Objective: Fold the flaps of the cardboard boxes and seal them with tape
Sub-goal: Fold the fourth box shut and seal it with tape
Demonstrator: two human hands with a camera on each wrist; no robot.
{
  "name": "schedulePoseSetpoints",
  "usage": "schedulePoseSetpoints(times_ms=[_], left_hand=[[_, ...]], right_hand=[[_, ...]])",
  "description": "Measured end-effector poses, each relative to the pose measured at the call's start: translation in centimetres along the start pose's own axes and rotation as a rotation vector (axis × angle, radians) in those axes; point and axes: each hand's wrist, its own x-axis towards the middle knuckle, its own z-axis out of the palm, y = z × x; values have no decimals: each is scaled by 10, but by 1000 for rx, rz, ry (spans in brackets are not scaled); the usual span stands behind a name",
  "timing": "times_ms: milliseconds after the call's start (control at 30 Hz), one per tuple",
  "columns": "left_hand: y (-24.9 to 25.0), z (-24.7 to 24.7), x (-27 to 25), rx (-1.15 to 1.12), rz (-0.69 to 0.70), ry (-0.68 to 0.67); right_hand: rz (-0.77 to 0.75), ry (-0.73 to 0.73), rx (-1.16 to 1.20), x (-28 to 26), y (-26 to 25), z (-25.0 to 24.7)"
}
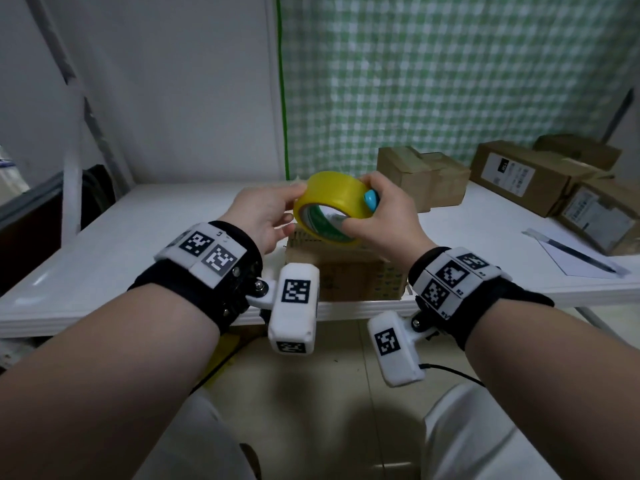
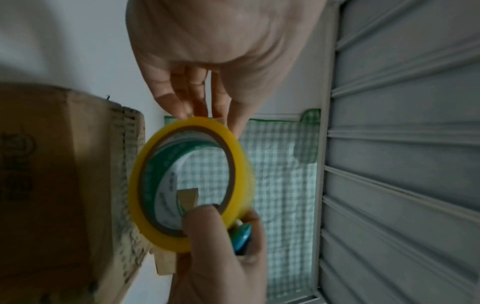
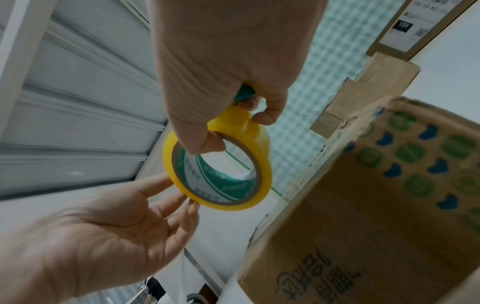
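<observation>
A yellow tape roll (image 1: pixel 330 195) (image 2: pixel 242 176) (image 3: pixel 233 119) hangs in the air just above a brown printed cardboard box (image 1: pixel 346 275) (image 2: pixel 52 185) (image 3: pixel 363 216), which stands at the table's front edge. My right hand (image 1: pixel 362 209) grips the roll with the thumb through its core. The same hand holds a small blue cutter (image 1: pixel 370 199) (image 2: pixel 242 236) against the roll's outer side. My left hand (image 1: pixel 292 211) reaches in from the left, its nearly straight fingertips (image 3: pixel 192 203) touching the roll's outer band. The box top is mostly hidden behind the roll and hands.
The white table (image 1: pixel 138 244) carries two taped boxes (image 1: pixel 422 174) at the back and labelled boxes (image 1: pixel 526 174) at the far right. A sheet of paper with a pen (image 1: pixel 575 254) lies on the right. A green checked curtain (image 1: pixel 450 81) hangs behind.
</observation>
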Motion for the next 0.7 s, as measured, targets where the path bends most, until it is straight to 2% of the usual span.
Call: schedulePoseSetpoints(times_ms=[167,300,533,700], left_hand=[[1,4,10,155,141,12],[-1,2,20,219,166,36],[-6,-2,30,110,122,132],[-14,-32,41,40,67,240]], right_hand=[[-43,23,-56,5,-1,-7],[-83,28,-167,9,-4,-9],[-184,-89,-521,29,-15,-20],[-212,-123,-760,42,-16,-25]])
